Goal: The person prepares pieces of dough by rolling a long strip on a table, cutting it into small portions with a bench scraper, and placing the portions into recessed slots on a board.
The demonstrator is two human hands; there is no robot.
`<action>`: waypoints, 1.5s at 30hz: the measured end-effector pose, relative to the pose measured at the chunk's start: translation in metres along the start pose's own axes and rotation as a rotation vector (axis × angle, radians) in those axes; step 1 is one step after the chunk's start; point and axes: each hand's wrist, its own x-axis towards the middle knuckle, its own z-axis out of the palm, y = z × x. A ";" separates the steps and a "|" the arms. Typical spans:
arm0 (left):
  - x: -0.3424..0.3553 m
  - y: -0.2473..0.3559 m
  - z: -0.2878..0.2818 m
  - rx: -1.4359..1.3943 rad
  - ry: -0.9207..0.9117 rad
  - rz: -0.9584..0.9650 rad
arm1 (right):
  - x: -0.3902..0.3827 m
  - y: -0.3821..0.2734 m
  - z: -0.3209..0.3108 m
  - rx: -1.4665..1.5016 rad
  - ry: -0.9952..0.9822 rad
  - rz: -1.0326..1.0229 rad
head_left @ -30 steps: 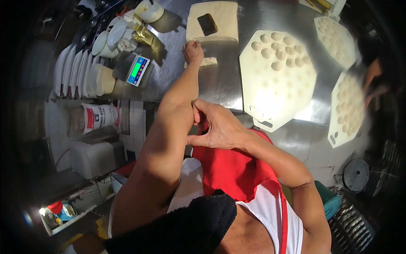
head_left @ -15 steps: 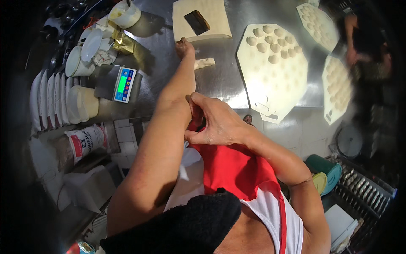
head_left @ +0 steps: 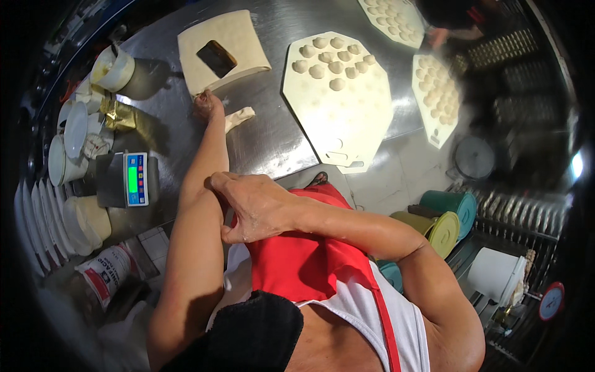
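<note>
Shiny metal desk point(head_left: 266, 99) is filling the upper part of the view, and an eight-sided white board point(head_left: 347, 124) with dough lumps point(head_left: 335, 67) on its far half is sitting toward the right. The dough sheet point(head_left: 245, 43) is lying at the upper left, with a dark, phone-like slab point(head_left: 217, 58) resting right on top of it.

Left hand point(head_left: 209, 106) is sitting at the sheet's near left corner, fingers curled in; honestly can't tell if it's pinching dough or just touching. Right hand point(head_left: 254, 208) is resting against the left forearm point(head_left: 211, 155) near the elbow, thumb and fingers standing apart, not holding any dough or tool that I'm seeing.

What's worrying me: that slab is pressing on soft dough, so one tug at the corner could probably slide it or leave a dent. A small dough strip point(head_left: 240, 118) is lying just beside the left wrist too, so a careless sideways swing could smear it. And if the sheet is sticking to the metal, pulling one corner could stretch it crooked.
</note>
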 end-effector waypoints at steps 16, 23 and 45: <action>-0.143 0.009 -0.116 0.797 -0.365 1.060 | -0.065 0.299 -0.214 -0.028 0.557 0.485; -0.133 0.089 -0.085 0.243 -0.804 0.446 | -0.044 0.339 -0.257 0.249 0.557 0.301; -0.271 0.191 -0.128 0.356 -1.221 0.919 | -0.023 0.180 -0.154 -0.045 0.644 0.383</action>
